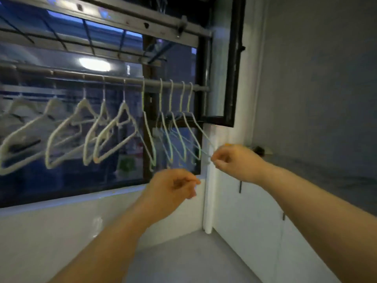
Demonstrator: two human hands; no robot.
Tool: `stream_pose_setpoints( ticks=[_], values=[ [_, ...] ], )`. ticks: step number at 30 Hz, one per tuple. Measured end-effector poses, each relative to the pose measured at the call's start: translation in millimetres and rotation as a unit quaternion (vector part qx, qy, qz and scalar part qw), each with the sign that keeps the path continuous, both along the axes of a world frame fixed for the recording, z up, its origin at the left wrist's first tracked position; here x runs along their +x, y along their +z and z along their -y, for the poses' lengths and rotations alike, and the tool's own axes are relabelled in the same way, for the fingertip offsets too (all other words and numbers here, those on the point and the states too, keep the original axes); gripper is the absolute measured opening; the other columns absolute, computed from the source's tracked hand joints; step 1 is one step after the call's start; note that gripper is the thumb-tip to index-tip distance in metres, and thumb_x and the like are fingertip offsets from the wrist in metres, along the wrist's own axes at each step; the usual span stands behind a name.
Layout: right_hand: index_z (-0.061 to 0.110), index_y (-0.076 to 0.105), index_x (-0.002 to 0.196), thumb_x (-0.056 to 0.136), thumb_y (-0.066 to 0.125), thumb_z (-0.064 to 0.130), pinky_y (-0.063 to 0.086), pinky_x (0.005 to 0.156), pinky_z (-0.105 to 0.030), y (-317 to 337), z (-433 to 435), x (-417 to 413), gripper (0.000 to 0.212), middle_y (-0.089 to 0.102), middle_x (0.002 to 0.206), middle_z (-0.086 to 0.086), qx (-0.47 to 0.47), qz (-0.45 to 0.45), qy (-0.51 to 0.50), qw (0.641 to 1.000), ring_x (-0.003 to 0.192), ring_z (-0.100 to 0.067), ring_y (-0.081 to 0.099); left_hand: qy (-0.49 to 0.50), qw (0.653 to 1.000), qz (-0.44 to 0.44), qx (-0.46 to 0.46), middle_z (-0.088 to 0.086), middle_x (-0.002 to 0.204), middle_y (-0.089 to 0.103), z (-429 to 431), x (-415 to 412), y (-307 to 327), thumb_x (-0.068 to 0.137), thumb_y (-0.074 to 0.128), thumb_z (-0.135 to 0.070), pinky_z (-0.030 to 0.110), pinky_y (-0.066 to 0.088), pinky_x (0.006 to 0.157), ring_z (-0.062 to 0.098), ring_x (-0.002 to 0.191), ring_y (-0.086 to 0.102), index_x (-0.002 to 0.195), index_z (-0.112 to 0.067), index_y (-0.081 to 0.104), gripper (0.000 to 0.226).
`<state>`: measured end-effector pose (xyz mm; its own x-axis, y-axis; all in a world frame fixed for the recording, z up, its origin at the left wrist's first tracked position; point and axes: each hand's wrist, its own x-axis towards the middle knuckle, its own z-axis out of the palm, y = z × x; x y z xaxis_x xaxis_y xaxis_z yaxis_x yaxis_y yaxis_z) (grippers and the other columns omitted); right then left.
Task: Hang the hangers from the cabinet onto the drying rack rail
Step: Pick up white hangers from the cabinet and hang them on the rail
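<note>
Slim white hangers hang in a row on a round grey metal rail across the dark window.
Each hangs by a thin hook, its triangular frame pointing down. Those at left are turned broadside; those at right are edge-on and bunched. The right hand pinches the lower corner of the rightmost hanger, whose long axis slants down to the right. The left hand is below the bunch, fingers curled, thumb on forefinger; I cannot tell whether it holds anything.
</note>
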<state>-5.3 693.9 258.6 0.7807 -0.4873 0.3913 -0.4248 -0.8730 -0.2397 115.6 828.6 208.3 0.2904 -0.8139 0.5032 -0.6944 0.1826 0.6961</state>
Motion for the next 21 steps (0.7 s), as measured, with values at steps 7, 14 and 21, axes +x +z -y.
stream_pose_setpoints(
  ticks=[7, 14, 21],
  values=[
    [0.014, 0.061, 0.116, 0.094, 0.046, 0.02, 0.039, 0.08, -0.019, -77.3, 81.8, -113.4, 0.027, 0.064, 0.119, -0.004, 0.082, -0.048, -0.174, 0.98, 0.106, -0.019, 0.058, -0.043, 0.989, -0.032, 0.136, -0.012, 0.066, 0.058, 122.3, -35.8, -79.3, 0.091, 0.047, -0.004, -0.003, 0.041, 0.055, -0.013, 0.053, 0.057, 0.068, -0.031, 0.054, 0.036],
    [0.013, 0.061, 0.115, 0.094, 0.042, 0.019, 0.044, 0.089, -0.025, -127.1, 164.9, -168.1, 0.028, 0.062, 0.121, -0.005, 0.13, -0.09, -0.319, 0.934, 0.11, -0.022, 0.057, -0.077, 0.982, -0.044, 0.168, -0.016, 0.07, 0.056, 256.9, -62.1, -121.5, 0.091, 0.047, -0.007, 0.018, 0.045, 0.073, 0.012, 0.079, 0.059, 0.072, -0.029, 0.055, 0.031],
    [0.013, 0.058, 0.119, 0.095, 0.037, 0.014, 0.043, 0.088, -0.023, -153.8, 291.1, -167.4, 0.031, 0.061, 0.123, -0.006, 0.173, -0.082, -0.389, 0.901, 0.112, -0.022, 0.057, -0.1, 0.972, 0.003, 0.213, -0.012, 0.083, 0.059, 403.8, -70.6, -141.1, 0.092, 0.046, -0.013, 0.02, 0.045, 0.085, 0.013, 0.096, 0.06, 0.073, -0.035, 0.052, 0.03]
  ],
)
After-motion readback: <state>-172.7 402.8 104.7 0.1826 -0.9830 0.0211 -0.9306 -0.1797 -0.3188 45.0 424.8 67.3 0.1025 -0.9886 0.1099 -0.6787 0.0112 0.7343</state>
